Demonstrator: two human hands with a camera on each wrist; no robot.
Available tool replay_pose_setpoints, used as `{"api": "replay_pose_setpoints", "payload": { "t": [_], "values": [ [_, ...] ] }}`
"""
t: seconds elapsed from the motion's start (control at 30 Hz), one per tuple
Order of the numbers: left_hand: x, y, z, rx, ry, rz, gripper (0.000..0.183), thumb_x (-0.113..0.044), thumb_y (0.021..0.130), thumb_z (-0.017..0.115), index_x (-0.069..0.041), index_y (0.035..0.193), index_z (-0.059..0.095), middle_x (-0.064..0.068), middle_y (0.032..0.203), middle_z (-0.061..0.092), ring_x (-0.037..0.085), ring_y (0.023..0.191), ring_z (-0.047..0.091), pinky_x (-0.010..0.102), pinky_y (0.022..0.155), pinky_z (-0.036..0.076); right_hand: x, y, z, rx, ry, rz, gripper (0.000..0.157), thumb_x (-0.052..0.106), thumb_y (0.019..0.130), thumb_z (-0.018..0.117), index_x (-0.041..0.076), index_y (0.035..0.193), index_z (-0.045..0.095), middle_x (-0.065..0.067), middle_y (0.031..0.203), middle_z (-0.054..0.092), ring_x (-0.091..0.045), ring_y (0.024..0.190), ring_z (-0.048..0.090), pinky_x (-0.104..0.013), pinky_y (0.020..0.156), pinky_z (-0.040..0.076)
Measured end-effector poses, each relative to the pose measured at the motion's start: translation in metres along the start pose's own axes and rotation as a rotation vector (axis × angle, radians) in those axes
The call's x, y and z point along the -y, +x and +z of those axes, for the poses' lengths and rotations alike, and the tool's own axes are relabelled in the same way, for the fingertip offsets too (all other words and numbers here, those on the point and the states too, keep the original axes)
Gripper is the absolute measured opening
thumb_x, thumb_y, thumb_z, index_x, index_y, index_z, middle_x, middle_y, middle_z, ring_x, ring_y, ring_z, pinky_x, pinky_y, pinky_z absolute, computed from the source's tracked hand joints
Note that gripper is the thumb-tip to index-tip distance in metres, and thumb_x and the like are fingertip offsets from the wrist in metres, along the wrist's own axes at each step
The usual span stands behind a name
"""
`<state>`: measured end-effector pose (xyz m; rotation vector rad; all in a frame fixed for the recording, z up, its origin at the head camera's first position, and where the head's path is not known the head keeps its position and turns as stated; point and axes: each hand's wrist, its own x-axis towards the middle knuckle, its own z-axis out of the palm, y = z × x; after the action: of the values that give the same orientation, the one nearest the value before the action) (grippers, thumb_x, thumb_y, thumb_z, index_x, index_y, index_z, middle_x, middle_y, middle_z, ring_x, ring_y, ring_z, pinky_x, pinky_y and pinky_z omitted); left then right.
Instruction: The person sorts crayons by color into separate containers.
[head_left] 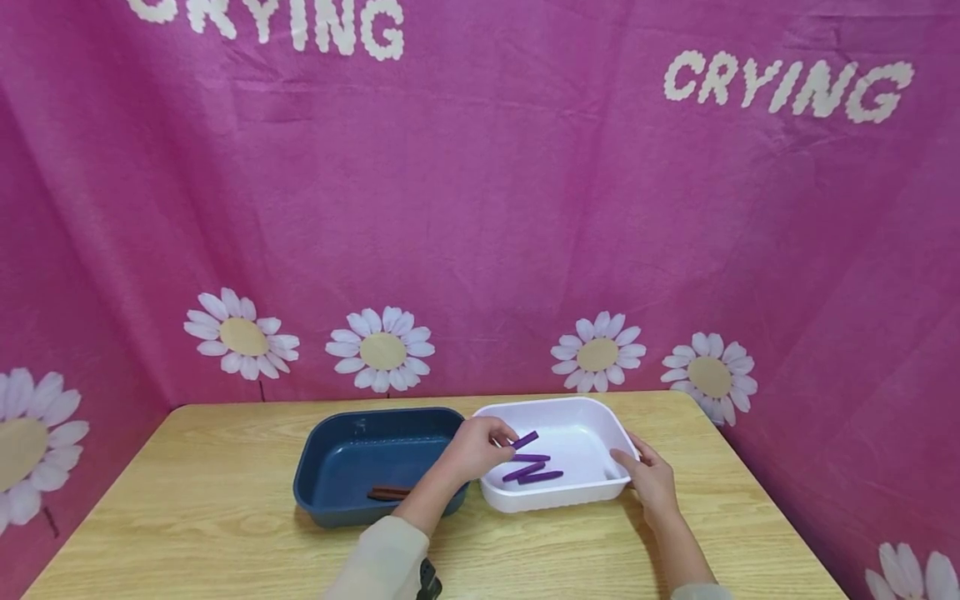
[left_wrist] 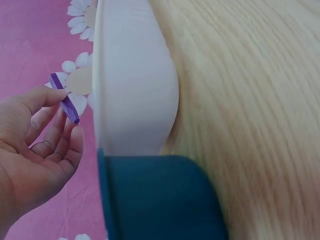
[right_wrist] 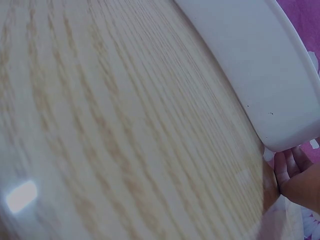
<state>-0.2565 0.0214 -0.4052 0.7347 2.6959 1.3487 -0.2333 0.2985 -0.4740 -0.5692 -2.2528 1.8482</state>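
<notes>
My left hand (head_left: 474, 450) pinches a purple crayon (left_wrist: 70, 109) between thumb and fingertips, above the left side of a white plastic basin (head_left: 551, 497). Under that hand, several more purple crayons (head_left: 540, 477) lie loose on the basin's floor. At the basin's right end, my right hand (head_left: 652, 485) grips the rim, thumb on the inside and fingers outside. A dark blue basin (head_left: 330, 510) stands to the left, close against the white one. Brown crayons (head_left: 388, 493) lie in its front right part, partly hidden by my left forearm.
Both basins stand on a light wood-grain table (head_left: 187, 500). Behind it and at the sides hangs a pink cloth (head_left: 480, 208) with daisies and white lettering. A black band (head_left: 428, 579) shows at my left sleeve.
</notes>
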Motion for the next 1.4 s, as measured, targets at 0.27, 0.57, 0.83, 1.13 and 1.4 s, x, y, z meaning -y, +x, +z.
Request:
{"api": "replay_pose_setpoints", "payload": {
  "t": [0.27,0.57,0.83,1.13,1.4],
  "values": [
    [0.0,0.007,0.016,0.017,0.0,0.015,0.012,-0.005,0.078,0.068,-0.002,0.089,0.071,0.006,0.075,0.065,0.008,0.067,0.051,0.02,0.059,0.043,0.002,0.001,-0.002,-0.008,0.001,-0.011,0.059,0.022,0.087,0.064,0.007,0.14,0.042,-0.022,0.143,0.04,-0.01,0.097,0.056,-0.014,0.069,0.049],
    [0.0,0.014,0.029,0.014,-0.016,-0.013,0.012,-0.003,0.075,0.067,-0.001,0.087,0.071,0.007,0.074,0.065,0.008,0.066,0.05,0.019,0.06,0.042,0.003,0.0,-0.003,-0.003,-0.01,0.004,0.06,0.023,0.088,0.062,0.008,0.141,0.04,-0.024,0.145,0.037,-0.027,0.115,0.049,-0.014,0.07,0.049],
    [-0.004,0.016,0.038,0.02,-0.049,-0.047,0.012,-0.002,0.075,0.067,0.0,0.086,0.071,0.007,0.073,0.065,0.008,0.066,0.05,0.019,0.06,0.041,0.004,-0.001,-0.006,-0.003,0.002,0.0,0.06,0.022,0.088,0.062,0.007,0.142,0.039,-0.022,0.146,0.036,-0.034,0.126,0.042,-0.033,0.092,0.049],
    [-0.009,0.016,0.048,0.05,-0.019,-0.056,0.011,-0.003,0.077,0.067,-0.002,0.087,0.071,0.001,0.072,0.061,0.008,0.067,0.048,0.02,0.062,0.04,0.002,-0.001,-0.005,-0.01,0.006,0.005,0.061,0.022,0.087,0.064,0.007,0.141,0.039,-0.023,0.146,0.035,-0.033,0.124,0.043,-0.031,0.088,0.051],
    [-0.008,0.015,0.05,0.039,0.009,-0.036,0.008,-0.003,0.078,0.067,-0.003,0.085,0.071,0.002,0.072,0.063,0.007,0.067,0.049,0.021,0.063,0.042,0.002,-0.001,0.0,-0.006,-0.007,0.008,0.059,0.022,0.088,0.064,0.009,0.141,0.041,-0.024,0.144,0.037,-0.027,0.114,0.051,-0.028,0.081,0.053]
  ]
}}
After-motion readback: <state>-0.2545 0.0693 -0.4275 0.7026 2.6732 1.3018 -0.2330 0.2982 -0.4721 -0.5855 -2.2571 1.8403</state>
